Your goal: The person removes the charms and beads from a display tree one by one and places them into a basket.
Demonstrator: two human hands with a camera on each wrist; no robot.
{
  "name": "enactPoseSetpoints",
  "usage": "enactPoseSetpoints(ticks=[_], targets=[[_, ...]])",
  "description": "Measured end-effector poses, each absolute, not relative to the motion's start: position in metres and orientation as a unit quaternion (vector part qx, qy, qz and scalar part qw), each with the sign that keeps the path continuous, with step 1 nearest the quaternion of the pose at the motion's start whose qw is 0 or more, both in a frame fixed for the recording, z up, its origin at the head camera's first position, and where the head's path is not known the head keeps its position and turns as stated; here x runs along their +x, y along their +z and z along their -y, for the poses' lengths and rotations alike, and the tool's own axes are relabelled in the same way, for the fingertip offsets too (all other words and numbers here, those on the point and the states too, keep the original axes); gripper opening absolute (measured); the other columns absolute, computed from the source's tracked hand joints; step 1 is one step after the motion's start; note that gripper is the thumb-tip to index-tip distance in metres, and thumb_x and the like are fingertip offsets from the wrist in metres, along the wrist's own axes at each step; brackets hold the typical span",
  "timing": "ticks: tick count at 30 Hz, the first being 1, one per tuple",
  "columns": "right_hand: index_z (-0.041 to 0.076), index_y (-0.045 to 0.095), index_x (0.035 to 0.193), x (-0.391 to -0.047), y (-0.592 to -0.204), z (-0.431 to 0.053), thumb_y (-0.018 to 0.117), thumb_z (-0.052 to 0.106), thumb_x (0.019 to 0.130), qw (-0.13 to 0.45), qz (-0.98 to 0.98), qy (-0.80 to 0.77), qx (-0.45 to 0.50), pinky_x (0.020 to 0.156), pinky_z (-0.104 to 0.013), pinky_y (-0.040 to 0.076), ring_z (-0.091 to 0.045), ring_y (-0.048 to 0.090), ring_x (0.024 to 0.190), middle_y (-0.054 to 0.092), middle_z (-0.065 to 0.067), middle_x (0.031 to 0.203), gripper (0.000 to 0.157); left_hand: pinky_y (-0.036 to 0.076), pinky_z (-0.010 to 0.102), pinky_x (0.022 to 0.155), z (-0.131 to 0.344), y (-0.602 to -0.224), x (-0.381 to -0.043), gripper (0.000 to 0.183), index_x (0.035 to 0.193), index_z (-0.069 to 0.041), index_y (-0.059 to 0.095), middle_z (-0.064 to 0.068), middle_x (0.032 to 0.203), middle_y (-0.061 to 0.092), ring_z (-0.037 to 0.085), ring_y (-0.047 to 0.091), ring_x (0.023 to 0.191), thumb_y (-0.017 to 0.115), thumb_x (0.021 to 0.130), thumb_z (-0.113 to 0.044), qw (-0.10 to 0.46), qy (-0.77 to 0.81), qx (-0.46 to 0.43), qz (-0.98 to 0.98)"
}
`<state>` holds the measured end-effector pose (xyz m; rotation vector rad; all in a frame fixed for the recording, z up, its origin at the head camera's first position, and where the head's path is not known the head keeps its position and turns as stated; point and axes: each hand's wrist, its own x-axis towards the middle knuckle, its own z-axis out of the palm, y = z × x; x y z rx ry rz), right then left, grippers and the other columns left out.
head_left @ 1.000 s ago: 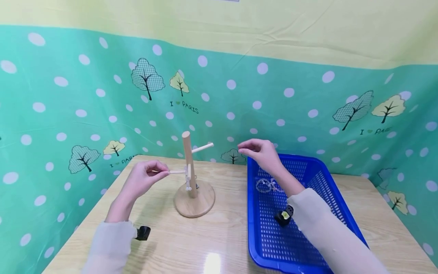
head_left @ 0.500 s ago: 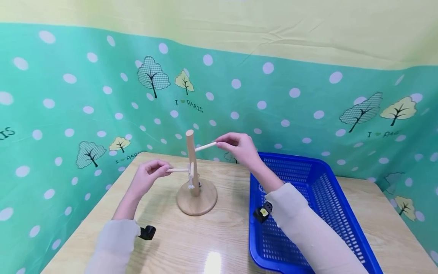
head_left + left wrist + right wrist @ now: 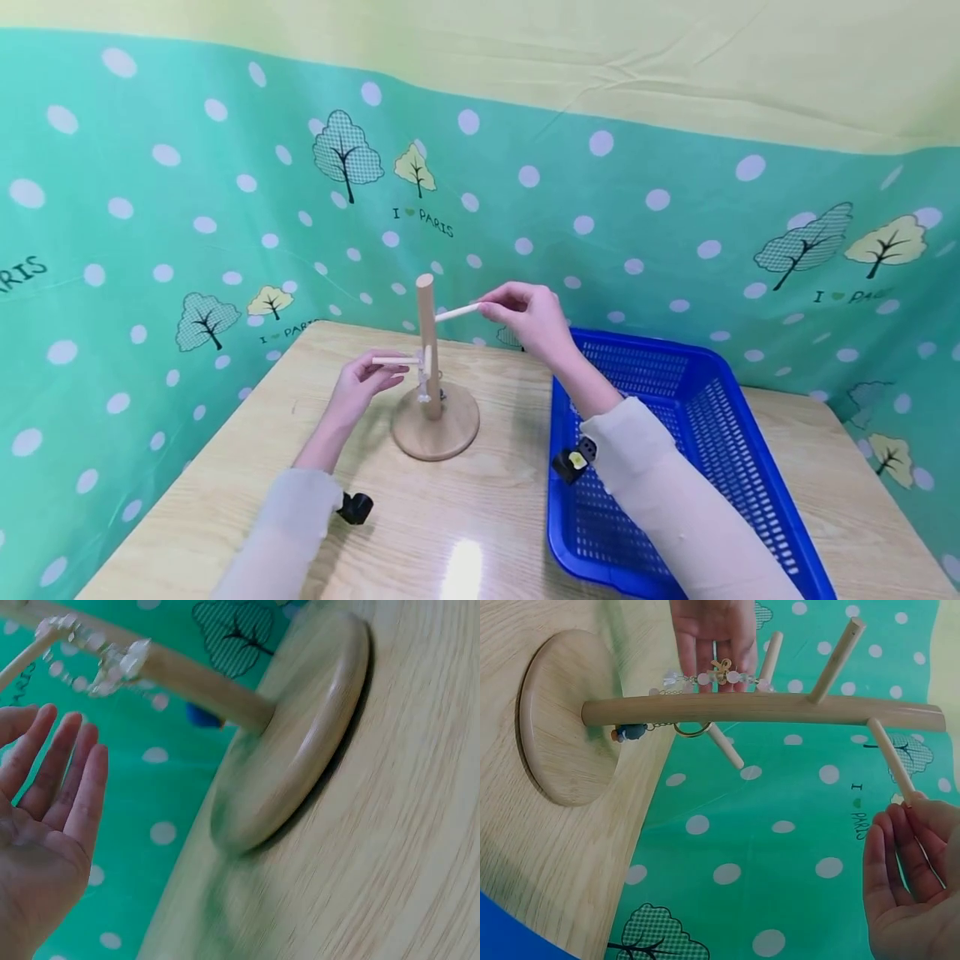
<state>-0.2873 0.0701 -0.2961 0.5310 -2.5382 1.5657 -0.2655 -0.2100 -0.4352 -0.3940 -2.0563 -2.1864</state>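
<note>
My right hand (image 3: 534, 323) pinches the tip of the upper right peg (image 3: 891, 761) on a wooden stand, between thumb and fingers. The stand has an upright post (image 3: 426, 308) on a round base (image 3: 435, 446). My left hand (image 3: 358, 390) is beside the left peg (image 3: 393, 361), its fingers extended and slightly spread in the left wrist view. Hanging on that peg, close to the post, is a bracelet of pale pink and clear beads (image 3: 112, 664). A keyring with a small blue charm (image 3: 632, 732) hangs lower, on another peg.
A blue plastic basket (image 3: 557, 500) stands to the right of the stand, partly covered by my right sleeve. The light wooden table (image 3: 420, 533) runs back to a green dotted curtain (image 3: 637, 242).
My right hand has come left from above the basket and taken hold of the upper peg. My left hand has let go of the left peg's tip and moved right, closer to the post.
</note>
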Motion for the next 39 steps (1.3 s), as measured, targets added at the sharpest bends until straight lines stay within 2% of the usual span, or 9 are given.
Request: enactPoseSetpoints(ticks=[2, 5, 9, 12, 14, 18, 25, 33, 39], targets=[[0.011, 0.076, 0.101, -0.287, -0.296, -0.071, 0.072, 0.024, 0.093, 0.056, 0.837, 0.516, 0.171, 0.062, -0.023, 0.045, -0.017, 0.058, 0.076, 0.074, -0.007, 0.094, 0.016, 0.057, 0.022, 0.093, 0.202, -0.437, -0.268, 0.023, 0.119, 0.004, 0.064, -0.015, 0.108, 0.072, 0.002, 0.069, 0.101, 0.058, 0.098, 0.0, 0.053, -0.719, -0.135, 0.68], [0.01, 0.076, 0.101, -0.287, -0.295, -0.071, 0.072, 0.024, 0.093, 0.058, 0.837, 0.516, 0.171, 0.061, -0.022, 0.044, -0.019, 0.058, 0.077, 0.074, -0.008, 0.094, 0.016, 0.055, 0.019, 0.094, 0.193, -0.438, -0.27, 0.026, 0.121, 0.003, 0.065, -0.016, 0.11, 0.069, 0.0, 0.067, 0.103, 0.062, 0.095, 0.0, 0.049, -0.714, -0.128, 0.687], [0.01, 0.076, 0.101, -0.287, -0.295, -0.069, 0.072, 0.024, 0.093, 0.061, 0.837, 0.515, 0.176, 0.06, -0.022, 0.043, -0.021, 0.057, 0.076, 0.074, -0.009, 0.094, 0.017, 0.056, 0.017, 0.09, 0.188, -0.436, -0.27, 0.03, 0.123, 0.01, 0.061, -0.016, 0.107, 0.067, -0.002, 0.067, 0.098, 0.06, 0.094, 0.004, 0.049, -0.705, -0.112, 0.698], [0.01, 0.076, 0.101, -0.287, -0.294, -0.068, 0.072, 0.023, 0.093, 0.065, 0.837, 0.515, 0.174, 0.06, -0.022, 0.043, -0.019, 0.057, 0.074, 0.074, -0.009, 0.094, 0.016, 0.058, 0.017, 0.085, 0.185, -0.434, -0.27, 0.033, 0.126, 0.017, 0.054, -0.018, 0.101, 0.068, -0.002, 0.068, 0.094, 0.055, 0.094, 0.008, 0.05, -0.703, -0.104, 0.702], [0.009, 0.076, 0.101, -0.286, -0.293, -0.068, 0.072, 0.022, 0.093, 0.066, 0.836, 0.516, 0.172, 0.06, -0.022, 0.043, -0.016, 0.057, 0.074, 0.074, -0.009, 0.095, 0.016, 0.059, 0.017, 0.082, 0.183, -0.433, -0.271, 0.032, 0.125, 0.018, 0.053, -0.019, 0.095, 0.068, -0.003, 0.068, 0.091, 0.054, 0.095, 0.008, 0.054, -0.697, -0.095, 0.708], [0.008, 0.076, 0.101, -0.286, -0.293, -0.068, 0.072, 0.021, 0.093, 0.069, 0.834, 0.52, 0.172, 0.06, -0.021, 0.043, -0.013, 0.057, 0.073, 0.074, -0.011, 0.096, 0.016, 0.06, 0.019, 0.079, 0.181, -0.431, -0.272, 0.028, 0.121, 0.015, 0.055, -0.019, 0.09, 0.07, -0.001, 0.069, 0.086, 0.057, 0.095, 0.006, 0.061, -0.695, -0.08, 0.712], [0.007, 0.076, 0.102, -0.286, -0.295, -0.066, 0.072, 0.02, 0.093, 0.065, 0.833, 0.522, 0.172, 0.061, -0.02, 0.045, -0.014, 0.06, 0.076, 0.075, -0.011, 0.097, 0.016, 0.061, 0.021, 0.08, 0.189, -0.429, -0.266, 0.027, 0.12, 0.013, 0.056, -0.022, 0.091, 0.071, -0.001, 0.069, 0.086, 0.059, 0.096, 0.002, 0.073, -0.695, -0.06, 0.713], [0.008, 0.076, 0.102, -0.284, -0.294, -0.065, 0.072, 0.02, 0.093, 0.056, 0.833, 0.527, 0.159, 0.065, -0.021, 0.048, -0.017, 0.063, 0.081, 0.075, -0.01, 0.098, 0.015, 0.061, 0.02, 0.078, 0.203, -0.422, -0.258, 0.019, 0.112, 0.007, 0.061, -0.018, 0.093, 0.071, 0.0, 0.069, 0.085, 0.056, 0.094, 0.01, 0.098, -0.704, -0.067, 0.7], [0.008, 0.076, 0.102, -0.284, -0.293, -0.066, 0.072, 0.02, 0.093, 0.055, 0.831, 0.53, 0.159, 0.067, -0.025, 0.051, -0.018, 0.066, 0.083, 0.075, -0.01, 0.098, 0.015, 0.06, 0.019, 0.079, 0.214, -0.416, -0.254, 0.022, 0.106, -0.01, 0.067, -0.016, 0.097, 0.071, 0.0, 0.069, 0.087, 0.055, 0.097, 0.006, 0.11, -0.715, -0.081, 0.686]])
